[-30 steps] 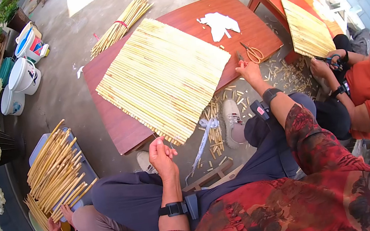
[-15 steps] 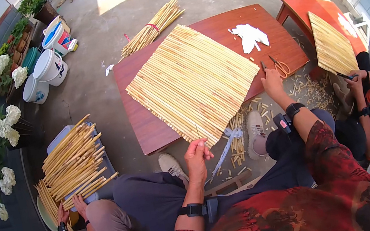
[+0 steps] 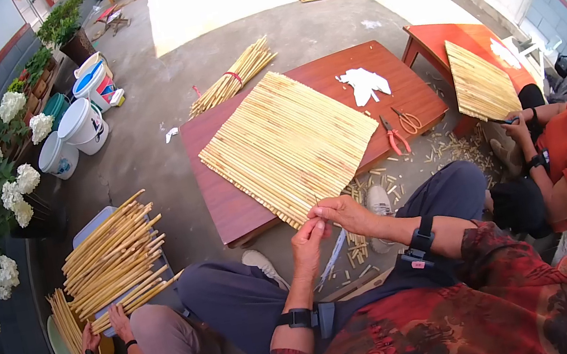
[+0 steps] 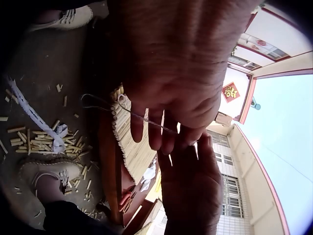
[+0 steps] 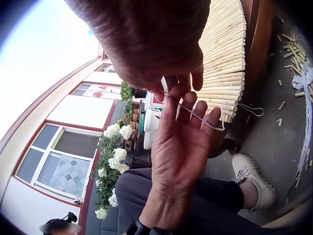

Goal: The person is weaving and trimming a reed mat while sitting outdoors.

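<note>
A square mat of pale reed sticks [image 3: 285, 142] lies on the low red-brown table [image 3: 225, 210], its near corner close to both hands. From that corner a thin cord [image 5: 198, 115] runs across the fingers of my left hand [image 3: 305, 247], which pinches it near the fingertips. My right hand [image 3: 347, 216] reaches in from the other side and meets the left fingertips, its thumb and forefinger pinching at the cord's end. A loose loop of cord [image 4: 93, 101] hangs by the mat's corner in the left wrist view. The fingertips partly hide the cord's end.
Red-handled pliers [image 3: 394, 137], scissors [image 3: 408, 121] and white scraps [image 3: 364, 85] lie on the table's right side. Stick offcuts [image 3: 438, 150] litter the floor. A stick bundle [image 3: 235, 75] lies behind. Two people work nearby, one beside piled sticks [image 3: 112, 260].
My right hand has let go of the pliers on the table and come across to my left hand. My left hand has stayed near the mat's corner. The head view has shifted.
</note>
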Motion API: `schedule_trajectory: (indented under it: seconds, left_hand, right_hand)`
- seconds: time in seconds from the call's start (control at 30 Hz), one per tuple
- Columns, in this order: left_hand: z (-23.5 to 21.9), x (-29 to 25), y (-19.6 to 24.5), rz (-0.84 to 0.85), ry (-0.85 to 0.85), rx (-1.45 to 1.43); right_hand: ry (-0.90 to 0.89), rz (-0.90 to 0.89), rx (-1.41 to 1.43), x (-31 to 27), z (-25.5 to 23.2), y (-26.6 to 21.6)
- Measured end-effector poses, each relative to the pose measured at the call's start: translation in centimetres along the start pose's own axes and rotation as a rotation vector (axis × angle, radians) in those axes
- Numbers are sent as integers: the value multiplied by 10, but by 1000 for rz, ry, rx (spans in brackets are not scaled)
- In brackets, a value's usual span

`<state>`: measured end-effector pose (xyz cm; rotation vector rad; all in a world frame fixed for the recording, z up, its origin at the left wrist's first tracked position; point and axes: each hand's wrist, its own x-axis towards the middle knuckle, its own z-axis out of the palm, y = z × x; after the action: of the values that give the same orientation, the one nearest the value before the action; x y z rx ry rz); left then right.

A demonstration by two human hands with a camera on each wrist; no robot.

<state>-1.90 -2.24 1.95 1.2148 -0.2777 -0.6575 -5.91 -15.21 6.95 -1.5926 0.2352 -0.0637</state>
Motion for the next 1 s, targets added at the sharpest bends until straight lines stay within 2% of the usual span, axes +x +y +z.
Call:
schedule_trajectory:
  seconds: [0.03,0.1,0.13,0.17,0.2,0.23,0.3,0.33,0.4,0.5,0.57,0.63,0.67,0.73,0.77,0.83,0.87,0.97,1.0]
  left_hand:
    - [-4,2,-3,4,1,-8]
    - [-18,12,-11,154,417,5]
    - [-22,14,-13,144,415,2]
    - [-26,15,-18,-22,497,71]
    - [-28,16,-26,-193,577,143]
    - [-29,17,-34,-297,467,128]
    - [-23,20,-44,-468,366,-11]
    - [-23,23,-47,-483,369,-18]
    - [-28,31,-51,-357,127,-159]
    - [-21,36,-50,-334,148,-342]
    - [-21,37,-50,-349,158,-335]
    - [-20,37,-53,-295,117,-346]
    - [-14,37,-44,-299,117,-347]
    - [-2,31,-21,-226,45,-483]
    - [-5,32,-26,-227,45,-486]
    - [-14,35,-42,-333,122,-436]
    - [-16,35,-43,-329,132,-437]
    - [-19,31,-51,-381,151,-319]
    - [-22,32,-53,-396,149,-304]
  right_hand:
    - [126,-180,-15,2,2,-1]
    - [179,-161,1,2,-3,-21]
    - [175,-54,176,-1,-3,-35]
    - [173,60,350,-2,-4,-44]
    - [162,79,297,-1,-6,-47]
    - [146,101,249,0,-5,-50]
    - [167,91,278,2,-1,-55]
    - [163,116,253,3,0,-62]
    - [157,151,226,3,1,-83]
    - [32,178,76,2,-6,-128]
    - [36,88,19,2,-19,-176]
    - [130,-165,82,6,-48,-221]
    - [221,-261,19,6,-58,-237]
    - [372,-376,-179,14,-83,-234]
    - [453,-414,-320,19,-89,-224]
    - [358,-75,-104,19,-82,-197]
    - [331,-11,-174,17,-75,-180]
    - [240,-5,-483,9,-60,-128]
    - [185,59,-479,6,-52,-120]
